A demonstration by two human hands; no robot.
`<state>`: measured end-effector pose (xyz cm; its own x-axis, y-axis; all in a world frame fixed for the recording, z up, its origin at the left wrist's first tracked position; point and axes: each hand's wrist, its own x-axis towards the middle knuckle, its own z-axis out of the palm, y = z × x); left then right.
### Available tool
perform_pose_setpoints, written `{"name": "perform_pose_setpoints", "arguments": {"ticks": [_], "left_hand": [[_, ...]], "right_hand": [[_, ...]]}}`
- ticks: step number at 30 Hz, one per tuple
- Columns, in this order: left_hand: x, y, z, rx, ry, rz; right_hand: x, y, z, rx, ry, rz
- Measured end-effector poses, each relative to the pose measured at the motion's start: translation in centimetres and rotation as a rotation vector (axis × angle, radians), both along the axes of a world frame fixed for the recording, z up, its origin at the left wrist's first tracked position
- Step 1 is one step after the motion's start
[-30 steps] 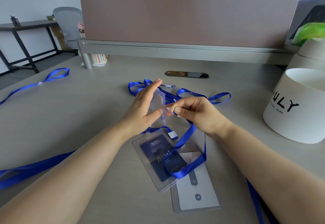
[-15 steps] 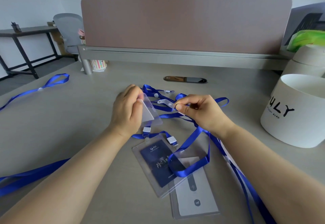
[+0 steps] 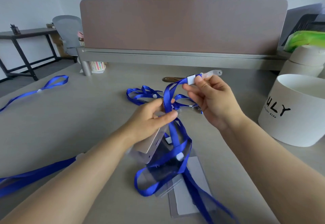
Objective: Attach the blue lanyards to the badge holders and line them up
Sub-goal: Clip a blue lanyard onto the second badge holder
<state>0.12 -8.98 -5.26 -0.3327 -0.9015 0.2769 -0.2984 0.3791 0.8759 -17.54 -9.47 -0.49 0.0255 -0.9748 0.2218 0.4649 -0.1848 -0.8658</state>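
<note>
My right hand [image 3: 212, 99] is raised above the desk and pinches the white end piece and clear strap [image 3: 210, 74] of a blue lanyard [image 3: 173, 132]. The ribbon runs down from it past my left hand [image 3: 151, 118], which grips a clear badge holder [image 3: 149, 144] held tilted over the desk, with the ribbon crossing its fingertips. Below lie two more badge holders, one with a dark blue card [image 3: 158, 174] and one with a white card [image 3: 193, 188], with lanyard loops draped over them. A tangle of blue lanyards [image 3: 140, 93] lies further back.
A white round box [image 3: 295, 114] marked with black letters stands at the right, another white container [image 3: 306, 60] behind it. One lanyard [image 3: 35, 91] lies far left, another [image 3: 35, 172] near left. A desk divider [image 3: 182, 25] closes the back. A dark oval cable port [image 3: 171, 79] sits mid-desk.
My right hand has lifted the lanyard end up and to the right, pulling the ribbon taut. My left hand has dropped lower with the clear holder, now tilted flatter.
</note>
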Motion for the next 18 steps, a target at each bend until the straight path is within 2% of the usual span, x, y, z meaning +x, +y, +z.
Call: {"name": "perform_pose_setpoints", "arguments": {"ticks": [5,9,11,15,18], "left_hand": [[0.4,-0.1,0.6,0.005,-0.109,0.148],[0.3,1.1,1.8,0.168,0.052,-0.008],[-0.1,1.6,1.9,0.210,0.020,-0.054],[-0.5,0.6,1.2,0.172,-0.093,0.130],[-0.5,0.6,0.9,0.211,-0.070,0.079]], "right_hand": [[-0.3,-0.2,0.0,0.014,-0.116,-0.033],[-0.3,-0.5,-0.1,0.010,-0.154,0.005],[-0.1,-0.5,-0.2,0.008,-0.153,0.028],[0.2,-0.5,-0.5,0.021,-0.200,0.104],[0.6,-0.4,-0.7,0.024,-0.204,0.140]]}}
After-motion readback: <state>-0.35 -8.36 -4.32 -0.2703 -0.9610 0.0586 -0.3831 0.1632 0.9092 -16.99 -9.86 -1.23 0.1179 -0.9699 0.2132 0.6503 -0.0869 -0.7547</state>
